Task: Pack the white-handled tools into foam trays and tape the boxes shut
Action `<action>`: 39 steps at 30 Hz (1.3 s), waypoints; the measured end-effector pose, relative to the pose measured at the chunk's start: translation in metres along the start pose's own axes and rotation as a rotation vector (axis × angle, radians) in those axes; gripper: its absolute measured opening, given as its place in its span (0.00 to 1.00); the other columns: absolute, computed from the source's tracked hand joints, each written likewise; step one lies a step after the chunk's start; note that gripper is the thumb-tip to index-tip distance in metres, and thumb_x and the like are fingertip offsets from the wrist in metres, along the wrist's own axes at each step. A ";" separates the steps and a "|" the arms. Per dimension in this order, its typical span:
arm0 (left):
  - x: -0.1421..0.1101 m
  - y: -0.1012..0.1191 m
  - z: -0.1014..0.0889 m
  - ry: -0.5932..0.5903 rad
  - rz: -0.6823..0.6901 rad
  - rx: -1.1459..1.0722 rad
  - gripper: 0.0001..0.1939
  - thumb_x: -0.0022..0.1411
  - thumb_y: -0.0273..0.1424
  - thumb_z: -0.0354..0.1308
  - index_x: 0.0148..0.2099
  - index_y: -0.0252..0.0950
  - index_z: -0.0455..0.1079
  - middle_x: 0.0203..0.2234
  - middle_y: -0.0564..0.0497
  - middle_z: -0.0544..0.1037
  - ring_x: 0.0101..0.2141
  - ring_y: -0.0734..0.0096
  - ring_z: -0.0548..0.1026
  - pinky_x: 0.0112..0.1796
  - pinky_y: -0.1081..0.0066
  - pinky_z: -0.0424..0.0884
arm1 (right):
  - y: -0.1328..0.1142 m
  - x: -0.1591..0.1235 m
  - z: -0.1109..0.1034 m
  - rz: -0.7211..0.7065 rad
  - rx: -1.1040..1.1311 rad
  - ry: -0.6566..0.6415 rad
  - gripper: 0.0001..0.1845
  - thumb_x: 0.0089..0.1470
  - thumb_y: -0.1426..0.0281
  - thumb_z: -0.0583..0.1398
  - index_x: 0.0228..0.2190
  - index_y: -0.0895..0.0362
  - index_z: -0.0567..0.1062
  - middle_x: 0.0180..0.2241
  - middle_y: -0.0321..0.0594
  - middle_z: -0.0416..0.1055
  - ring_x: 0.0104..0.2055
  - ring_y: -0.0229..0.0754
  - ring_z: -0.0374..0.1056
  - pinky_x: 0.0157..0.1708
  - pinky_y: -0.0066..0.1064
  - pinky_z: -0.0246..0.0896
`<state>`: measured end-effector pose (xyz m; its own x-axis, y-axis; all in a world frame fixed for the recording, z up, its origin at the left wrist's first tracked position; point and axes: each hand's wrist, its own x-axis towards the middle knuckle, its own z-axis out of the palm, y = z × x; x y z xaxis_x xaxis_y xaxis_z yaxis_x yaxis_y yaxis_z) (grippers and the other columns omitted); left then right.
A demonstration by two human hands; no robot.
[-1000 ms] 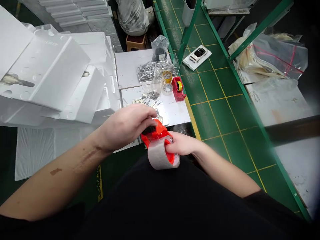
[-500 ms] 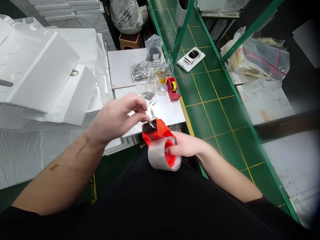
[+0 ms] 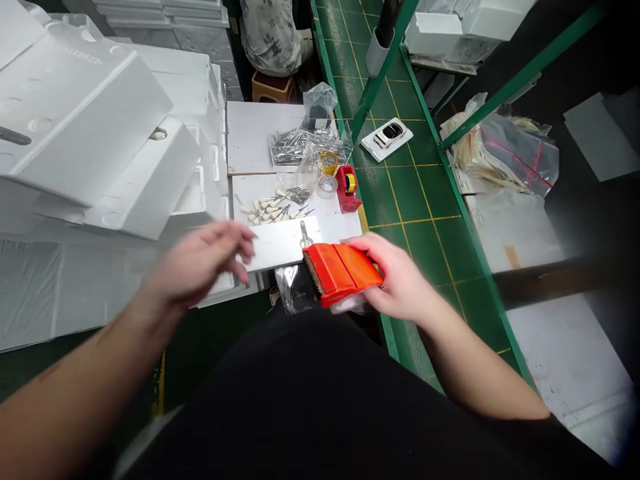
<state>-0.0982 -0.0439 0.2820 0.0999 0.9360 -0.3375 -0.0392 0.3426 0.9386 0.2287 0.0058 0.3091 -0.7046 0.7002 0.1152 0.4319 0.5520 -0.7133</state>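
My right hand (image 3: 397, 277) grips a red-orange packing tape dispenser (image 3: 343, 272), its toothed cutting edge facing left. Most of the tape roll is hidden under the dispenser; a pale bit shows below. To the left, my left hand (image 3: 213, 257) hangs in the air, slightly blurred, fingers loosely bent and apart, with nothing visible in it. Between the hands lies a white board (image 3: 283, 243) at the table's near edge, with a metal clip-like piece (image 3: 304, 233) on it. A strip of clear film (image 3: 293, 290) hangs below the board's edge, left of the dispenser.
White foam boxes (image 3: 100, 113) are piled at left. On the table are white-tipped metal pieces (image 3: 273, 208), tape rolls (image 3: 327, 185) and a red tape holder (image 3: 349, 190). A model car (image 3: 390, 133) sits on the green surface (image 3: 400, 190). A person (image 3: 270, 37) sits beyond.
My left hand has moved left, away from the dispenser, and its fingers have spread. My right hand has turned the dispenser, so its red top faces up and the roll is mostly hidden.
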 end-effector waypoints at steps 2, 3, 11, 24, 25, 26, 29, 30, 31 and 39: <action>-0.017 -0.021 0.019 -0.194 -0.151 -0.253 0.25 0.64 0.50 0.61 0.52 0.36 0.74 0.43 0.39 0.78 0.42 0.57 0.80 0.37 0.59 0.82 | -0.004 0.004 -0.009 -0.086 -0.248 0.133 0.31 0.50 0.75 0.59 0.57 0.54 0.68 0.48 0.48 0.72 0.48 0.51 0.71 0.48 0.44 0.69; -0.022 -0.027 0.031 -0.290 -0.178 -0.356 0.29 0.63 0.52 0.62 0.56 0.36 0.73 0.48 0.36 0.77 0.49 0.51 0.78 0.41 0.56 0.81 | -0.006 0.005 -0.012 -0.129 -0.346 0.171 0.31 0.51 0.74 0.59 0.58 0.53 0.67 0.47 0.49 0.72 0.47 0.52 0.70 0.47 0.45 0.70; -0.003 -0.019 0.083 -0.162 -0.078 -0.402 0.13 0.66 0.42 0.62 0.39 0.37 0.71 0.30 0.49 0.77 0.29 0.71 0.73 0.33 0.69 0.71 | -0.005 0.005 -0.009 -0.265 -0.651 0.260 0.32 0.60 0.74 0.58 0.64 0.49 0.62 0.45 0.47 0.70 0.46 0.51 0.69 0.43 0.43 0.70; 0.024 -0.004 0.007 0.075 -0.088 0.061 0.19 0.55 0.47 0.71 0.34 0.35 0.76 0.25 0.49 0.75 0.24 0.75 0.67 0.25 0.74 0.65 | 0.056 -0.031 -0.037 -0.049 -0.841 0.388 0.31 0.61 0.74 0.56 0.64 0.51 0.64 0.49 0.50 0.71 0.50 0.52 0.69 0.47 0.44 0.69; 0.025 -0.002 0.003 0.086 -0.081 0.044 0.19 0.54 0.46 0.71 0.34 0.35 0.76 0.24 0.49 0.75 0.24 0.76 0.67 0.25 0.75 0.65 | 0.057 -0.034 -0.039 -0.053 -0.856 0.395 0.31 0.61 0.74 0.56 0.65 0.51 0.63 0.49 0.49 0.71 0.50 0.52 0.69 0.47 0.44 0.69; 0.026 0.000 0.001 0.101 -0.075 0.030 0.19 0.54 0.46 0.72 0.34 0.35 0.76 0.24 0.50 0.74 0.23 0.77 0.66 0.25 0.75 0.65 | 0.059 -0.037 -0.040 -0.055 -0.869 0.398 0.31 0.62 0.74 0.56 0.65 0.51 0.63 0.49 0.49 0.70 0.50 0.52 0.68 0.46 0.43 0.69; 0.030 0.004 -0.008 0.128 -0.072 0.050 0.19 0.52 0.46 0.73 0.34 0.36 0.77 0.25 0.49 0.75 0.23 0.77 0.67 0.26 0.75 0.66 | 0.065 -0.045 -0.043 -0.029 -0.883 0.392 0.30 0.62 0.74 0.56 0.65 0.51 0.62 0.49 0.49 0.69 0.50 0.51 0.67 0.45 0.42 0.68; 0.030 0.005 -0.010 0.124 -0.072 0.074 0.19 0.51 0.47 0.73 0.35 0.36 0.78 0.26 0.49 0.76 0.24 0.76 0.68 0.26 0.74 0.67 | 0.068 -0.047 -0.044 -0.011 -0.888 0.386 0.30 0.63 0.73 0.55 0.65 0.51 0.62 0.49 0.49 0.69 0.49 0.51 0.67 0.45 0.41 0.68; 0.032 0.007 -0.011 0.109 -0.072 0.106 0.20 0.52 0.48 0.72 0.36 0.37 0.78 0.27 0.48 0.77 0.24 0.74 0.68 0.27 0.73 0.67 | 0.072 -0.047 -0.046 0.009 -0.906 0.376 0.29 0.63 0.73 0.55 0.65 0.51 0.63 0.48 0.49 0.69 0.49 0.51 0.66 0.44 0.41 0.67; 0.114 0.010 0.073 -0.037 0.282 0.937 0.18 0.67 0.45 0.56 0.34 0.37 0.77 0.32 0.43 0.81 0.35 0.58 0.77 0.36 0.65 0.67 | 0.099 -0.003 0.011 0.420 -1.107 -0.011 0.26 0.65 0.78 0.48 0.62 0.64 0.66 0.45 0.60 0.69 0.48 0.56 0.63 0.45 0.50 0.58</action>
<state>-0.0148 0.0605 0.2578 0.2399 0.9652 -0.1044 0.7378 -0.1114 0.6658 0.2677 0.0535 0.2308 -0.3937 0.9192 0.0046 0.8792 0.3751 0.2939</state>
